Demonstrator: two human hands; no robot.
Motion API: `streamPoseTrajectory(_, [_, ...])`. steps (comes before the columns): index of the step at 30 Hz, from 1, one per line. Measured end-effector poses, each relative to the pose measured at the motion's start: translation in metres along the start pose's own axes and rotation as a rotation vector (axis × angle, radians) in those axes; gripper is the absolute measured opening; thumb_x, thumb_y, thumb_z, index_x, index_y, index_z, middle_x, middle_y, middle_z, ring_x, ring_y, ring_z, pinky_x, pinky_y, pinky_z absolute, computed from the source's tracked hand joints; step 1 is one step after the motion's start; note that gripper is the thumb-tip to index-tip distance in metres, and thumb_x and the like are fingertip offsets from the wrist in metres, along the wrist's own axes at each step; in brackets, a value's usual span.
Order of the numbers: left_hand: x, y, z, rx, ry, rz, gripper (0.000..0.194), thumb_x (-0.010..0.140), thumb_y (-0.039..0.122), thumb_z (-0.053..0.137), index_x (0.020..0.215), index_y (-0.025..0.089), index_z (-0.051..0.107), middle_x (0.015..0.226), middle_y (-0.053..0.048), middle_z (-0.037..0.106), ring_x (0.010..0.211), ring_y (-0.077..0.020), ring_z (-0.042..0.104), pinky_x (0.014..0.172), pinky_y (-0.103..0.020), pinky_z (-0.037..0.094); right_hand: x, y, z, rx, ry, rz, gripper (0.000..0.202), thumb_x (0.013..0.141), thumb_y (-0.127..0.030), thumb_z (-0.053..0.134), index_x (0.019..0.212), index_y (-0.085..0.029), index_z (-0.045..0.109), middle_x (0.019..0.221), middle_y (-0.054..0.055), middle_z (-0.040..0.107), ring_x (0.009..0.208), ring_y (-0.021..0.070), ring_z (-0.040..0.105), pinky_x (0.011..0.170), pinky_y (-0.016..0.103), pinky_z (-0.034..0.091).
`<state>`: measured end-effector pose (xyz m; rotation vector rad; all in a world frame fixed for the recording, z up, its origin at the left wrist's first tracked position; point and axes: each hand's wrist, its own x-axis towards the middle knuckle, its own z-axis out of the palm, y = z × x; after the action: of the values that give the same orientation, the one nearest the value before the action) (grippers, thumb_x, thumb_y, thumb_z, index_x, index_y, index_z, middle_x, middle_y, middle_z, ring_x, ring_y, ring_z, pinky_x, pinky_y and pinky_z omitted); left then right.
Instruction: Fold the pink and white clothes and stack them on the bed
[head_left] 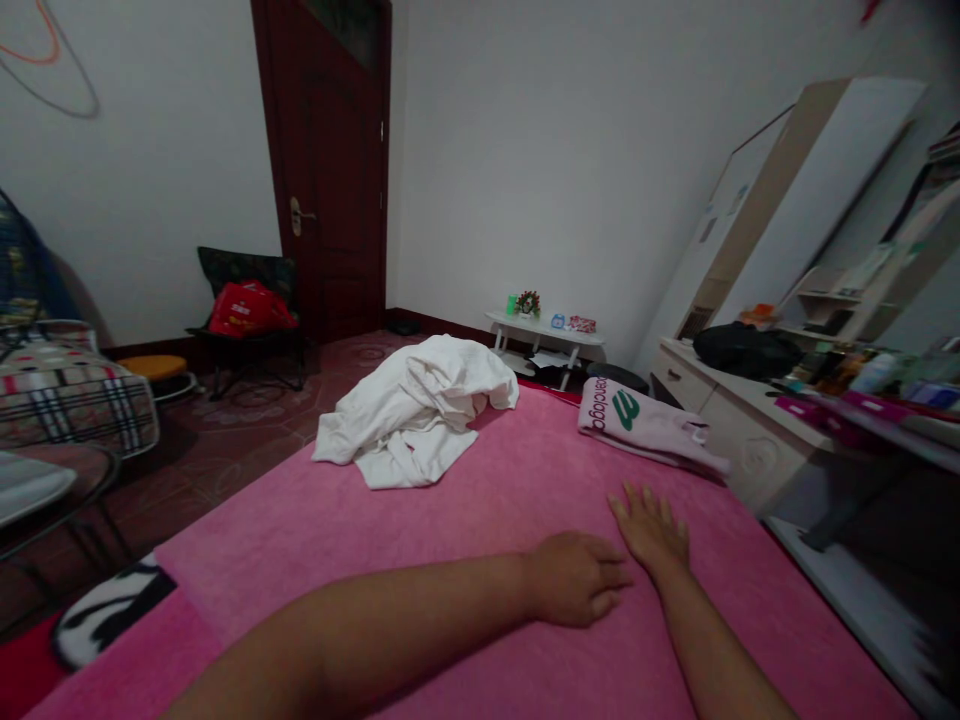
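Palm down on the pink bed cover (480,520), my left hand (577,578) reaches across to the right with its fingers stretched out. Just beyond it, my right hand (651,525) lies flat on the same cover, fingers spread and pointing away from me. Neither hand holds anything. Ahead of the right hand sits a folded light pink garment (649,425) with a green logo and dark lettering. A crumpled white garment (424,405) is heaped at the far left part of the bed, apart from both hands.
A dresser (750,420) with a black bag (746,350) stands along the right side. Beyond the bed is a low white table (547,328) with small items. A folding chair (244,262) holding a red bag (251,308) is near the brown door (334,180).
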<state>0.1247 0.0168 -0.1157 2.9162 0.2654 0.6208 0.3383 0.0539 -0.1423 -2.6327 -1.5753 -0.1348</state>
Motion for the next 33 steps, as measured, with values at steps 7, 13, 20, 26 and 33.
streamPoseTrajectory(7, [-0.068,-0.031,-0.081,0.252,-0.011,-0.092,0.043,0.092,0.028,0.042,0.134,0.022,0.049,0.144,-0.009,0.044,0.133,-0.0293,0.038,0.114,-0.045,0.021,0.000,0.001,-0.002,0.022,-0.009,0.020,0.067,0.091,-0.060,0.017,0.149,-0.027,0.027,0.157,0.004,0.022,0.143,0.0295,0.019,0.111,0.054,0.019])
streamPoseTrajectory(13, [-0.088,-0.130,-0.178,0.612,0.210,-0.590,0.076,0.072,0.016,0.065,0.143,0.023,0.038,0.157,-0.011,0.019,0.144,-0.0349,0.008,0.113,-0.057,0.000,0.001,0.003,-0.002,0.046,-0.009,0.017,0.067,0.090,-0.060,0.021,0.148,-0.027,0.030,0.156,0.005,0.024,0.143,0.0291,0.019,0.112,0.054,0.018])
streamPoseTrajectory(20, [-0.105,-0.181,-0.217,0.313,0.451,-1.102,0.038,0.080,0.020,0.048,0.114,0.016,0.064,0.112,-0.011,0.067,0.107,-0.0261,0.058,0.091,-0.033,0.043,0.000,0.004,-0.004,0.074,0.001,0.008,0.066,0.090,-0.059,0.024,0.146,-0.026,0.034,0.155,0.005,0.027,0.142,0.0296,0.021,0.112,0.054,0.018])
streamPoseTrajectory(26, [-0.047,-0.131,-0.189,0.207,0.487,-0.836,0.036,0.080,0.011,0.038,0.104,0.016,0.065,0.098,-0.003,0.070,0.094,-0.0185,0.061,0.083,-0.024,0.045,0.000,0.009,-0.006,0.136,0.031,-0.018,0.059,0.090,-0.054,0.032,0.141,-0.028,0.042,0.152,0.004,0.033,0.141,0.0276,0.025,0.111,0.052,0.021])
streamPoseTrajectory(33, [-0.017,0.040,-0.107,-0.083,-0.250,0.026,0.023,0.076,0.017,0.056,0.095,0.023,0.066,0.073,-0.001,0.070,0.065,-0.0192,0.065,0.054,-0.024,0.042,0.004,0.022,-0.005,0.422,0.147,-0.085,0.048,0.089,-0.049,0.035,0.118,-0.024,0.063,0.134,0.004,0.056,0.126,0.0229,0.048,0.106,0.038,0.033])
